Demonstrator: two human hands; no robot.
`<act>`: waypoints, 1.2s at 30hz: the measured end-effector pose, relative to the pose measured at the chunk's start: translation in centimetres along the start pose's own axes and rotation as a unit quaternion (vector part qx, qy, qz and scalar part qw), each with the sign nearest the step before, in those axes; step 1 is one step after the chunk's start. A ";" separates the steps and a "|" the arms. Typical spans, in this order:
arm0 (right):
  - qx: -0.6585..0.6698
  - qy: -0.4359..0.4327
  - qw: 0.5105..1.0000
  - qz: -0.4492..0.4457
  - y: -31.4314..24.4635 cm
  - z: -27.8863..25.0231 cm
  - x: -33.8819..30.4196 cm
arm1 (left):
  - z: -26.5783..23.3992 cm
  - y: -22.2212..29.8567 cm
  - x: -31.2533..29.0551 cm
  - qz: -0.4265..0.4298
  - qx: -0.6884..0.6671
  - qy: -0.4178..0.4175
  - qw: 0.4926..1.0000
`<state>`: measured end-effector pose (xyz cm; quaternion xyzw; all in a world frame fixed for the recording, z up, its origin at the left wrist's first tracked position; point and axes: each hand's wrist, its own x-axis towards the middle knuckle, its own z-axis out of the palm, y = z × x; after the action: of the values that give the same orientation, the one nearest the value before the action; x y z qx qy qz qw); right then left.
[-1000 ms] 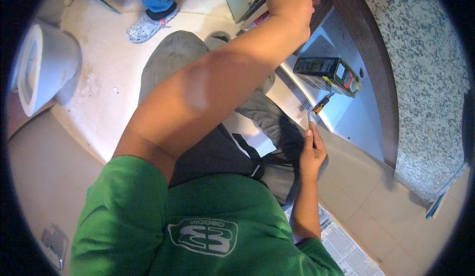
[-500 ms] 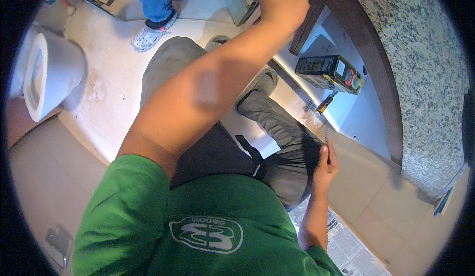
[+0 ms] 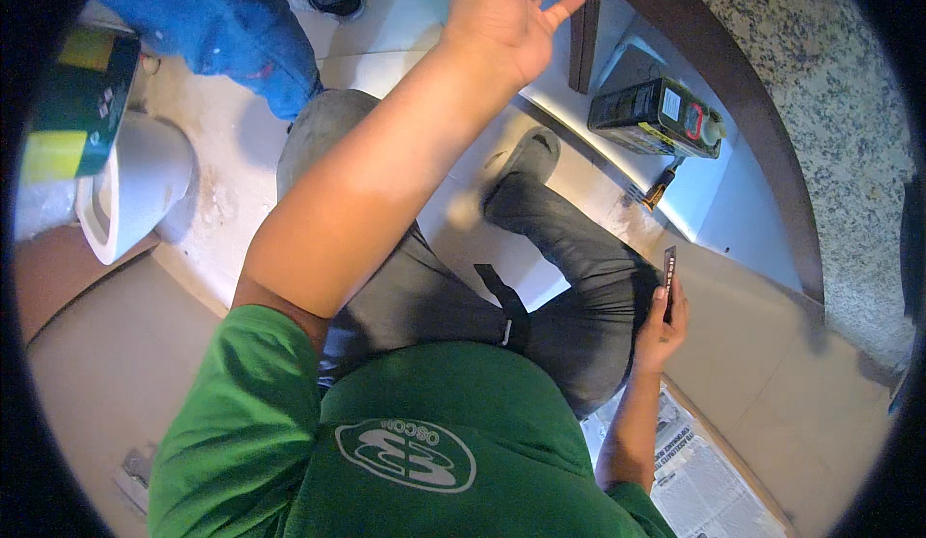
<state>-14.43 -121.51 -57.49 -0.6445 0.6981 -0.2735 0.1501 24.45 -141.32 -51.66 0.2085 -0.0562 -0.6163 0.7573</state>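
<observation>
My left hand (image 3: pixel 506 22) is raised at the top of the view, its arm crossing in front of my body. Its fingers are spread beside the dark wooden edge of a cabinet frame (image 3: pixel 585 41); the picture's edge cuts off some fingertips. Low beside my knee, my right hand (image 3: pixel 662 332) pinches a narrow, flat dark strip (image 3: pixel 669 273) with pale lettering, standing nearly upright. Beyond it a dark rectangular can (image 3: pixel 641 118) with a pale cap lies in the cabinet's white base. Against that base rests a tool with a black-and-yellow handle (image 3: pixel 662 189).
A speckled granite slab (image 3: pixel 830 104) curves along the right. Newspaper (image 3: pixel 704 480) covers the floor at lower right. At left stand a white toilet (image 3: pixel 145 186) and, partly over it, a green-and-yellow package (image 3: pixel 96 94). Another person's blue-trousered legs (image 3: pixel 222 36) are close by, upper left.
My left hand has gone from a closed grip to spread fingers and shifted left. The other person has come nearer, and the green-and-yellow package has come into view. My right hand keeps the strip.
</observation>
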 end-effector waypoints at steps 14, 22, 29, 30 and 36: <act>0.018 0.012 1.000 0.020 0.0 0.3 0.3 | -1.2 -0.4 0.8 -0.026 0.024 0.007 0.999; 0.010 0.021 0.999 0.031 0.6 0.5 0.3 | -0.3 0.0 0.8 0.009 0.042 0.004 0.999; 0.021 0.011 0.999 0.042 0.7 0.3 0.6 | -1.0 -0.4 1.4 -0.018 0.025 0.024 0.999; 0.012 0.012 0.999 0.033 0.7 0.2 0.7 | -0.7 -0.6 1.3 -0.022 0.026 0.030 0.999; 0.009 0.021 1.000 0.016 1.5 0.0 0.6 | -0.1 -0.7 1.0 0.007 0.060 0.064 0.996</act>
<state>-15.68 -122.04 -58.29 -0.6259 0.7091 -0.2903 0.1456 24.08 -142.31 -52.24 0.2923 -0.0456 -0.5918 0.7499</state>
